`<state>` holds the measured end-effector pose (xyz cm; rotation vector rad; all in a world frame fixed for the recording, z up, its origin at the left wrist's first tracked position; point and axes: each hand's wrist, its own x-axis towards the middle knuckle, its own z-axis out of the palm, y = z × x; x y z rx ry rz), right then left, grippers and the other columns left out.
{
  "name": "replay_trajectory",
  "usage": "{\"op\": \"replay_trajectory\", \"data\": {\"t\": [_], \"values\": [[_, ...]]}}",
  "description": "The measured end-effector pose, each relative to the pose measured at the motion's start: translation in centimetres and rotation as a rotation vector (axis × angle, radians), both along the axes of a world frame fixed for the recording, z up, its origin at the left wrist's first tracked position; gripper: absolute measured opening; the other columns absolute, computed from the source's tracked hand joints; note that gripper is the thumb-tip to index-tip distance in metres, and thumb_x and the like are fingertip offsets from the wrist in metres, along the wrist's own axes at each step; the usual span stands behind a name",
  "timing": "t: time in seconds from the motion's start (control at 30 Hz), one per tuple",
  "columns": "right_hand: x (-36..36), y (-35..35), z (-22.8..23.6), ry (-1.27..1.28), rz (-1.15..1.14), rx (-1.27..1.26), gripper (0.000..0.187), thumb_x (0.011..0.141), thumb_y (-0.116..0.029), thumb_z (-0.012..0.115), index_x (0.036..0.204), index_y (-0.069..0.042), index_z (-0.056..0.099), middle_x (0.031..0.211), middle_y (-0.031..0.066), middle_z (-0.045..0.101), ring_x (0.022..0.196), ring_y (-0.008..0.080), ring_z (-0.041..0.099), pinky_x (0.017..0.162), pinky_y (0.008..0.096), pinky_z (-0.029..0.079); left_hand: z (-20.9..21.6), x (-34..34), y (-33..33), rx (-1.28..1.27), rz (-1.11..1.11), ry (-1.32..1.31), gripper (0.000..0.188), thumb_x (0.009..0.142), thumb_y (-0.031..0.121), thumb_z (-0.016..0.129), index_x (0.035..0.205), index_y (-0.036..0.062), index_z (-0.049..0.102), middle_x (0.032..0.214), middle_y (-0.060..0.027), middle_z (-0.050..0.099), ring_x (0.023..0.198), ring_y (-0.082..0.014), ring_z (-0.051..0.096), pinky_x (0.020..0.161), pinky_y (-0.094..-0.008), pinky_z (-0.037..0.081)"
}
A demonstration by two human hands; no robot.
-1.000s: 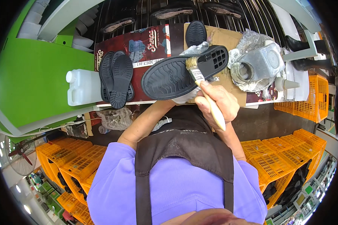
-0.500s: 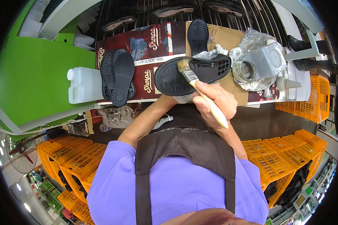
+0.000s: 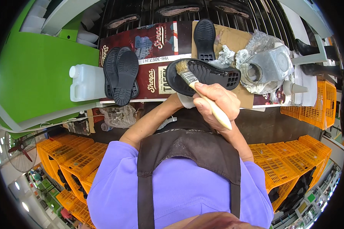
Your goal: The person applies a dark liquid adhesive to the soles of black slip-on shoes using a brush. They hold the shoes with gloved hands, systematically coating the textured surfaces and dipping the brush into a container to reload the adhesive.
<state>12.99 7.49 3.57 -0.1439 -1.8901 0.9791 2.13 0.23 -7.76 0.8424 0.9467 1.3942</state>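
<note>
A black shoe sole (image 3: 214,74), inner side up with a grid of square holes at its right end, is held over the table's front edge. My left hand (image 3: 176,100) supports it from below; most of its fingers are hidden under the sole, and something white shows beside them. Wrapped round the pale handle of a paintbrush (image 3: 188,78), my right hand (image 3: 219,100) keeps the bristles against the wider left part of the sole. Another black sole (image 3: 205,38) lies just beyond. To the left rests a small stack of soles (image 3: 125,72).
At the right, a clear plastic container (image 3: 271,65) lies on its side in crumpled plastic, beside a nozzle bottle (image 3: 294,87). A white jug (image 3: 87,83) stands left. Printed cardboard (image 3: 145,68) covers the tabletop. Behind are rollers bearing shoe parts; orange crates (image 3: 290,162) flank me.
The held sole has shifted right and tilted a little. The brush's bristles have moved toward its left end. Both hands keep their holds.
</note>
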Motion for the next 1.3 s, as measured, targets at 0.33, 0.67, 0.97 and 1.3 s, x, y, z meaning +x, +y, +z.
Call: {"op": "replay_trajectory", "data": {"t": [0.33, 0.67, 0.97, 1.3], "values": [[0.0, 2.4, 0.1, -0.074, 0.163, 0.019, 0.022, 0.078, -0.014, 0.065, 0.087, 0.006, 0.062, 0.065, 0.0107, 0.062, 0.054, 0.0179, 0.06, 0.051, 0.0257, 0.047, 2.4, 0.3, 0.9, 0.296, -0.027, 0.63, 0.02, 0.075, 0.016, 0.066, 0.092, 0.0092, 0.057, 0.09, -0.0043, 0.058, 0.085, -0.0162, 0.055, 0.072, -0.0316, 0.046], [0.6, 5.6, 0.4, -0.236, 0.271, 0.021, 0.017, 0.071, -0.007, 0.07, 0.086, 0.0, 0.064, 0.076, 0.0099, 0.066, 0.064, 0.0202, 0.064, 0.056, 0.0268, 0.05, 4.9, -0.9, 0.4, 0.058, -0.457, 0.411, 0.041, 0.078, 0.015, 0.067, 0.115, 0.0043, 0.052, 0.11, -0.0074, 0.057, 0.1, -0.0159, 0.055, 0.087, -0.0299, 0.046], [1.0, 7.7, -1.0, -0.301, 0.252, -0.15, 0.014, 0.075, -0.007, 0.067, 0.087, 0.001, 0.065, 0.08, 0.0121, 0.066, 0.068, 0.0183, 0.063, 0.061, 0.026, 0.049, 5.5, -1.5, 0.6, 0.172, -0.516, 0.692, 0.029, 0.079, 0.022, 0.065, 0.101, 0.0032, 0.06, 0.097, -0.0083, 0.062, 0.09, -0.0173, 0.056, 0.08, -0.0309, 0.046], [1.2, 8.1, -2.6, -0.362, 0.165, -0.307, 0.013, 0.078, -0.007, 0.064, 0.089, 0.001, 0.065, 0.079, 0.008, 0.065, 0.068, 0.0107, 0.06, 0.061, 0.0225, 0.047, 3.5, -2.0, -1.9, -0.116, -0.255, 0.005, 0.056, 0.084, 0.028, 0.058, 0.127, -0.0024, 0.039, 0.116, -0.0129, 0.054, 0.106, -0.0208, 0.053, 0.092, -0.0333, 0.04]]}}
